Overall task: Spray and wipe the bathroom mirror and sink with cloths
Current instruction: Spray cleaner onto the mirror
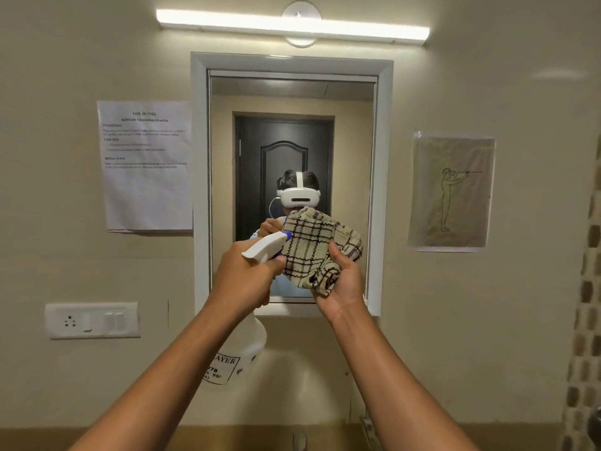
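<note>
— Head view: what fills it?
— Beige wall [455, 320], then the white-framed mirror [292, 102] at centre.
— And the bottle [242, 348]?
— Held up before the mirror; left hand [247, 278] is wrapped round its neck, nozzle touching the cloth [320, 252].
— The cloth?
— Bunched, checked, gripped from below by the right hand [341, 284], both hands close together.

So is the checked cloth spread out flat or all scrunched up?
Scrunched up. The checked cloth is bunched in folds in the right hand.
</note>
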Demonstrator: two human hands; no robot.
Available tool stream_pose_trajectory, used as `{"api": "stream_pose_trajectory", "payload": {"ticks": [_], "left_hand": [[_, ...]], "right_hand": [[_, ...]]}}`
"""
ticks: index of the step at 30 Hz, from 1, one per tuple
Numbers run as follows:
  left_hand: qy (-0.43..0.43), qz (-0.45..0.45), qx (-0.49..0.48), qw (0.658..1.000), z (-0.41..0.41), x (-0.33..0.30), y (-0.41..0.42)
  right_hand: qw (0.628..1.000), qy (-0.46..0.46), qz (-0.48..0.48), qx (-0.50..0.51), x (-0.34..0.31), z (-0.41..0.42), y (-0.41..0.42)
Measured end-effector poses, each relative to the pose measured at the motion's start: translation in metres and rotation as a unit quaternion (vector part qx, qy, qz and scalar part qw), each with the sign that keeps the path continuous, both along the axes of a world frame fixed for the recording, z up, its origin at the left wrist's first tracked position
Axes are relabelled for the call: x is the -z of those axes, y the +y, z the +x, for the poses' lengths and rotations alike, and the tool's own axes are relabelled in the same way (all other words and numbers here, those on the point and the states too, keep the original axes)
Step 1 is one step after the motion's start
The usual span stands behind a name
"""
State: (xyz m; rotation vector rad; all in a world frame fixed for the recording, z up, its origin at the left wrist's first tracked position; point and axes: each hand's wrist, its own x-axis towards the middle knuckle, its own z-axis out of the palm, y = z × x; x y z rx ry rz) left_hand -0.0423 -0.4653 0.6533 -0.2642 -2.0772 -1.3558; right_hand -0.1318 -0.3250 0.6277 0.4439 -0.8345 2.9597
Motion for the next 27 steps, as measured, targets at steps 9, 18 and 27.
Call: {"api": "stream_pose_trajectory", "payload": {"ticks": [9, 18, 27], "left_hand": [[0.0, -0.035, -0.001, 0.999, -0.001, -0.002, 0.009], [-0.007, -0.02, 0.011, 1.0, -0.007, 0.003, 0.015], [0.022, -0.025, -0.021, 0.999, -0.004, -0.001, 0.008]], "right_hand": [[1.0, 0.009, -0.006, 0.012, -0.013, -0.012, 0.003], [0.999, 0.038, 0.0, 0.009, -0.027, -0.01, 0.012], [0.999, 0.042, -0.006, 0.021, -0.027, -0.011, 0.024]]}}
